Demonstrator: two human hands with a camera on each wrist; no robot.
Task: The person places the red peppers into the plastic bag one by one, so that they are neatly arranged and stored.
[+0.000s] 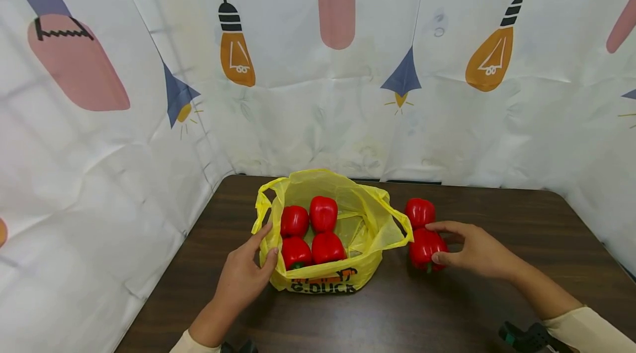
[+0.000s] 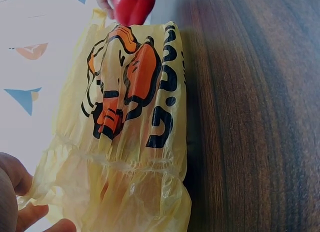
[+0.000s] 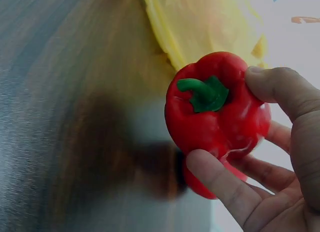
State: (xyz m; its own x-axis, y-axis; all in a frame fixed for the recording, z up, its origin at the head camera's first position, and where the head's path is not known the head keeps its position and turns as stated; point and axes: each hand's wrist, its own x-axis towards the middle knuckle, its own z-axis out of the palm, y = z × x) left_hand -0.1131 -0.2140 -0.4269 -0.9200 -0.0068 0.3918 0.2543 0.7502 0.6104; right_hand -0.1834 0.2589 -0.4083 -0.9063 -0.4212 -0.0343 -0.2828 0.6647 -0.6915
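My left hand (image 1: 242, 274) holds the left side of a yellow plastic bag (image 1: 370, 267), its thumb and fingers at the rim. The bag stands upright with its mouth wide; black letters and an orange print show on its front. Several red bell peppers (image 1: 324, 214) lie inside, toward the left. To the right of the bag, my right hand (image 1: 479, 251) grips a red bell pepper (image 3: 197, 127) between thumb and fingers, its green stem facing the right wrist camera. Just behind it sits another red bell pepper (image 1: 419, 211), partly hidden by the gripped one in the right wrist view.
Everything stands on a dark brown wood-grain table (image 1: 338, 322). A white cloth with printed lamps (image 1: 293, 121) hangs behind the table and along its sides. One bag handle (image 1: 399, 226) spreads toward the right-hand peppers.
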